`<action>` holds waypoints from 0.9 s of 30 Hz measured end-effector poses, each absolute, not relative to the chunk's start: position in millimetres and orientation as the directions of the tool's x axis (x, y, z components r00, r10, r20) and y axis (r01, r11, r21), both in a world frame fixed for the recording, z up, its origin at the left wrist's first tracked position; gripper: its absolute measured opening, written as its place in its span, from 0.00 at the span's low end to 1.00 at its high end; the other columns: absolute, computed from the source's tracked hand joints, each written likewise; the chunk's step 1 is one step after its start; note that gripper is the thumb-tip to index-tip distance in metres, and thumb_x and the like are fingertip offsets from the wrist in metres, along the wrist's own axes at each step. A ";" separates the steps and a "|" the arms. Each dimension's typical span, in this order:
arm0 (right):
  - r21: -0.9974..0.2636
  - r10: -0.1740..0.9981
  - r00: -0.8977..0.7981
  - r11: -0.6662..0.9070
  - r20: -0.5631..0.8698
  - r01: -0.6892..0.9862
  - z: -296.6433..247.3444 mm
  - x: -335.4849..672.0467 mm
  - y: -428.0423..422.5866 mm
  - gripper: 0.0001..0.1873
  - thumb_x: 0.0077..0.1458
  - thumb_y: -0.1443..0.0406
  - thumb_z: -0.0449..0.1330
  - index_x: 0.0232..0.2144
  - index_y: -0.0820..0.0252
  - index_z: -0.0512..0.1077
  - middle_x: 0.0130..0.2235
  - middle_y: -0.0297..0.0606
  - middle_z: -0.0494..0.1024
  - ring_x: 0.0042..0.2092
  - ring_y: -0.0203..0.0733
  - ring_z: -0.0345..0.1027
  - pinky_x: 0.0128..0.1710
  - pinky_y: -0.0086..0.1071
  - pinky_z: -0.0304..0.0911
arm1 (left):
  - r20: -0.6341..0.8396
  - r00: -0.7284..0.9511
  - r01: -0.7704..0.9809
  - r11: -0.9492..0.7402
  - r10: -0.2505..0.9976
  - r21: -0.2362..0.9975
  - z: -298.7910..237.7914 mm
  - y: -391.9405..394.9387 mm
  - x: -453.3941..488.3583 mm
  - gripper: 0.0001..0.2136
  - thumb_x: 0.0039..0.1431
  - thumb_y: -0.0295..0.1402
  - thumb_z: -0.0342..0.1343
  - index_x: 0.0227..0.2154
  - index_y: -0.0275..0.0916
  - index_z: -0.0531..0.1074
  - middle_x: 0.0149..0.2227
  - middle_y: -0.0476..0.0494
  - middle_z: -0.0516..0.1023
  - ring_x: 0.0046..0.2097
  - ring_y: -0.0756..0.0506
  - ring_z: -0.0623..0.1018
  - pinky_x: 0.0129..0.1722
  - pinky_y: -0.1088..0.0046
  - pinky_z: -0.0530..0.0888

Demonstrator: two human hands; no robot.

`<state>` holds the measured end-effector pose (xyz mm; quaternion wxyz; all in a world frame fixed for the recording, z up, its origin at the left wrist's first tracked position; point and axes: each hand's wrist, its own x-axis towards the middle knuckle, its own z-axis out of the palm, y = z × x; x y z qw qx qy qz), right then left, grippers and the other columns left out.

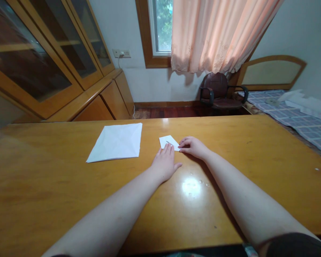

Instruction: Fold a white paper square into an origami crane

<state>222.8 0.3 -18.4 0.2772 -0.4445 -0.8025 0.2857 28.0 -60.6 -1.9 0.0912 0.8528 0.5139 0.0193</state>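
A small piece of folded white paper (166,140) lies flat on the wooden table, with a fold line across its near part. My left hand (165,162) rests on its near edge, fingers stretched out and thumb apart. At the paper's right corner, my right hand (194,147) has thumb and fingertips closed on the tip. To the left, apart from both hands, lies a stack of larger white paper sheets (119,141) with faint creases.
The glossy wooden table (69,200) spans the view. Beyond it stand a glass-fronted cabinet (96,82) at left, a dark office chair (220,91), and a bed (296,110) at right. A pink curtain (216,35) hangs by the window.
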 end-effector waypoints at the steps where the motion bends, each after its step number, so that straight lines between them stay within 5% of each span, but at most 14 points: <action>1: -0.708 0.875 -0.447 0.435 0.186 0.557 -18.2 222.6 0.1 0.06 0.46 0.63 0.67 0.31 0.57 0.80 0.37 0.40 0.78 0.42 0.43 0.71 0.47 0.38 0.63 | -0.059 0.449 0.885 -0.434 0.892 0.166 -1.5 -60.7 28.4 0.36 0.59 0.50 0.48 0.63 0.29 0.52 0.66 0.26 0.50 0.67 0.35 0.50 0.64 0.55 0.51; 8: -0.695 0.864 -0.465 0.455 0.192 0.557 -16.6 221.7 -0.5 0.06 0.47 0.65 0.66 0.31 0.57 0.80 0.37 0.40 0.78 0.40 0.43 0.71 0.45 0.37 0.64 | -0.074 0.381 0.920 -0.369 0.922 0.131 -1.2 -61.9 30.8 0.38 0.57 0.50 0.49 0.62 0.24 0.53 0.65 0.21 0.50 0.67 0.33 0.51 0.63 0.54 0.52; 17: -0.685 0.848 -0.481 0.487 0.223 0.542 -16.4 223.1 -1.1 0.05 0.48 0.64 0.65 0.30 0.56 0.80 0.36 0.39 0.78 0.40 0.42 0.70 0.44 0.37 0.64 | -0.011 0.087 0.985 -0.084 0.996 0.148 -12.0 -48.0 22.6 0.42 0.57 0.53 0.46 0.62 0.19 0.50 0.64 0.17 0.49 0.66 0.29 0.49 0.63 0.51 0.51; 22: -0.664 0.841 -0.489 0.503 0.231 0.553 -16.3 223.7 -2.3 0.04 0.48 0.64 0.65 0.29 0.57 0.79 0.37 0.40 0.77 0.40 0.42 0.70 0.44 0.37 0.63 | 0.003 0.067 0.971 -0.066 0.998 0.231 -11.0 -29.7 9.9 0.34 0.60 0.49 0.43 0.62 0.28 0.54 0.65 0.23 0.51 0.67 0.33 0.51 0.63 0.50 0.49; 27: -0.644 0.861 -0.450 0.486 0.236 0.592 -17.4 222.9 -1.6 0.08 0.44 0.62 0.67 0.29 0.59 0.76 0.37 0.40 0.75 0.38 0.42 0.69 0.41 0.36 0.63 | 0.058 0.113 0.927 -0.126 0.992 0.354 -9.8 -27.1 14.4 0.28 0.56 0.44 0.53 0.57 0.35 0.61 0.64 0.29 0.57 0.66 0.35 0.55 0.63 0.52 0.51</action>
